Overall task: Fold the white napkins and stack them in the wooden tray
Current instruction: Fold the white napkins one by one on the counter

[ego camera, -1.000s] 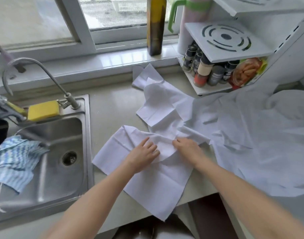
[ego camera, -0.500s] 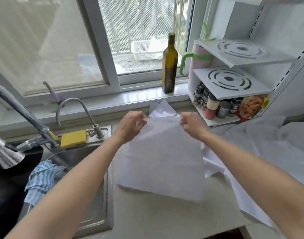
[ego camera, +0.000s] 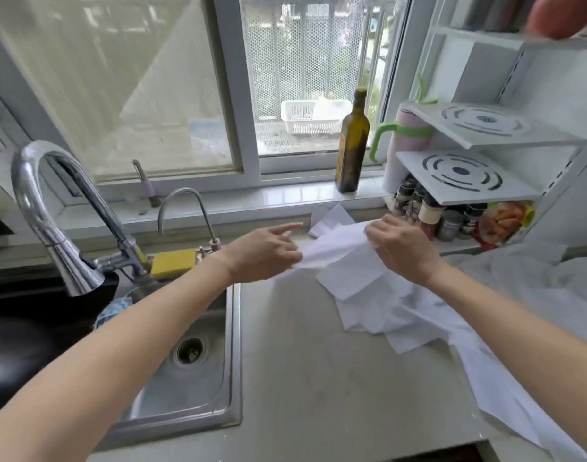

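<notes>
White napkin (ego camera: pixel 338 261) hangs between my 2 hands: my left hand (ego camera: pixel 262 253) pinches 1 edge, my right hand (ego camera: pixel 400 250) grips the other; fingertips hidden.

Both bare forearms reach far and inward, the left hand (ego camera: pixel 264 253) with index finger extended and lower fingers curled, the right hand (ego camera: pixel 400 248) knuckles-up with fingers curled in a pinch

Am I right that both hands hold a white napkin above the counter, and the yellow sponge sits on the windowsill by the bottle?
Not quite. The head view shows the yellow sponge on the sink's edge behind the tap, not on the windowsill. The left hand and right hand do hold the napkin.
</notes>
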### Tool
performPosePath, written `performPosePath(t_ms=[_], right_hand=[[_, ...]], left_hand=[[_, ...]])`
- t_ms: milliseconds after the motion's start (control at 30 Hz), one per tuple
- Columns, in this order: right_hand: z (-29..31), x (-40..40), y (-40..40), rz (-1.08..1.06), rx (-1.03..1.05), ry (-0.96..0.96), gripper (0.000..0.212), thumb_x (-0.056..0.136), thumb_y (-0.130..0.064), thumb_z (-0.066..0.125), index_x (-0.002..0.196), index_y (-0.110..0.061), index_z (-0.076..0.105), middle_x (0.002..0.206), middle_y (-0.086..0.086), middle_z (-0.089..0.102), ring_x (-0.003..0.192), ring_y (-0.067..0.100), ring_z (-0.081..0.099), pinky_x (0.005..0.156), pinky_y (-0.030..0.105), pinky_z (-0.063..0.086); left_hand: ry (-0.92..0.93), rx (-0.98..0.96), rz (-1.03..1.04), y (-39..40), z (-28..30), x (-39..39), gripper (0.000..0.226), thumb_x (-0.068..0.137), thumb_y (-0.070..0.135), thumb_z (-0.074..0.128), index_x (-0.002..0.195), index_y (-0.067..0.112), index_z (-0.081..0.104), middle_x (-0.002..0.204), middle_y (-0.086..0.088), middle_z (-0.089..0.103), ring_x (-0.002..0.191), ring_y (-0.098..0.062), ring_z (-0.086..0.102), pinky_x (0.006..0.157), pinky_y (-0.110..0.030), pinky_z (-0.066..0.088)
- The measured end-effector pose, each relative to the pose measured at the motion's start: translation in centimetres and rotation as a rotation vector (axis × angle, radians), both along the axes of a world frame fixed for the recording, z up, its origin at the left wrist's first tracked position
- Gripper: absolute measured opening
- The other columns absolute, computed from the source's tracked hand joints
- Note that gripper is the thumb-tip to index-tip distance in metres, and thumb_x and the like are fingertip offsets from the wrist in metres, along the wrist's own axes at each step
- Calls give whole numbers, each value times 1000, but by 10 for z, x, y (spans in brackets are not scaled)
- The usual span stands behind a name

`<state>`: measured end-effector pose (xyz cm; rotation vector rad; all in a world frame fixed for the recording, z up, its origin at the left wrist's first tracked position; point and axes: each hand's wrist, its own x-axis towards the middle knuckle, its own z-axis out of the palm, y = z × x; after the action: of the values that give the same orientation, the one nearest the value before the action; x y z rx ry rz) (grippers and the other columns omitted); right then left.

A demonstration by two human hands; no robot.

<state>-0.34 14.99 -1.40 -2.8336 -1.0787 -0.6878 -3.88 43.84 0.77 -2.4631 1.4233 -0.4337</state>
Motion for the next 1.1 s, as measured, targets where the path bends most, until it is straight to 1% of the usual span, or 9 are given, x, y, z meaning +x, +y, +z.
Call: performPosePath(t_ms=[100, 267, 367, 433, 500, 733, 900, 1033, 1100], right_hand=[[-37, -24, -9, -122, -163, 524, 23, 85, -6, 52, 104, -10, 65, 107, 5, 64, 105, 24, 58, 82, 34, 46], [-80, -64, -6, -213, -291, 948, 28, 87, -17, 60, 115, -12, 61, 119, 6, 62, 111, 26, 56, 78, 27, 38], [-92, -81, -3, -227, -346, 1121, 17, 87, -11, 56, 103, -11, 61, 110, 11, 62, 95, 24, 57, 69, 25, 35], [-98, -89, -1, -219, -391, 1184, 12, 84, -3, 49, 85, -13, 55, 94, 10, 60, 81, 21, 53, 63, 25, 34], [-103, -94, 1, -227, -438, 1250, 12, 83, -1, 48, 83, -12, 52, 89, 8, 57, 79, 20, 50, 61, 25, 34], [-118, -107, 2, -251, -694, 1420, 28, 87, -12, 56, 115, -6, 53, 123, 10, 55, 89, 21, 47, 68, 28, 39], [-126, -111, -2, -270, -771, 1521, 29, 84, -20, 61, 109, -12, 51, 108, 5, 53, 86, 22, 50, 65, 27, 41], [-131, -101, -13, -290, -425, 1524, 10, 87, -16, 61, 84, -15, 51, 85, 3, 52, 74, 19, 50, 53, 23, 37], [-136, -91, -21, -338, -219, 1371, 23, 92, -17, 55, 72, -17, 44, 80, -2, 48, 78, 17, 48, 60, 25, 35]], left_hand=[[283, 97, 206, -7, -37, -12, 21, 91, 3, 44, 78, 15, 55, 91, -2, 66, 97, -18, 64, 119, -28, 18], [616, 282, 488, -21, -103, -56, 27, 87, 0, 41, 101, 0, 64, 111, -16, 64, 107, -29, 58, 115, -34, 25], [883, 340, 604, -30, -125, -83, 23, 84, -1, 42, 64, 9, 49, 77, -19, 55, 72, -28, 46, 72, -23, 45], [994, 417, 638, -34, -133, -94, 23, 84, 3, 45, 64, 11, 43, 65, -12, 42, 60, -23, 36, 49, -21, 29], [1084, 489, 600, -39, -135, -102, 25, 84, 6, 50, 61, 11, 42, 58, -5, 38, 51, -19, 33, 46, -24, 26], [1371, 543, 606, -42, -146, -114, 33, 86, 23, 64, 64, 13, 41, 61, 1, 37, 51, -16, 30, 50, -28, 24], [1521, 512, 655, -39, -154, -117, 30, 84, 30, 68, 94, 2, 62, 78, -10, 60, 65, -25, 51, 67, -29, 43], [1477, 166, 831, -32, -156, -98, 24, 86, 29, 66, 102, 11, 60, 102, -10, 63, 75, -18, 53, 62, -25, 43], [1351, -132, 977, -32, -158, -87, 24, 90, 20, 58, 112, 11, 57, 110, -10, 64, 80, -20, 57, 57, -23, 43]])
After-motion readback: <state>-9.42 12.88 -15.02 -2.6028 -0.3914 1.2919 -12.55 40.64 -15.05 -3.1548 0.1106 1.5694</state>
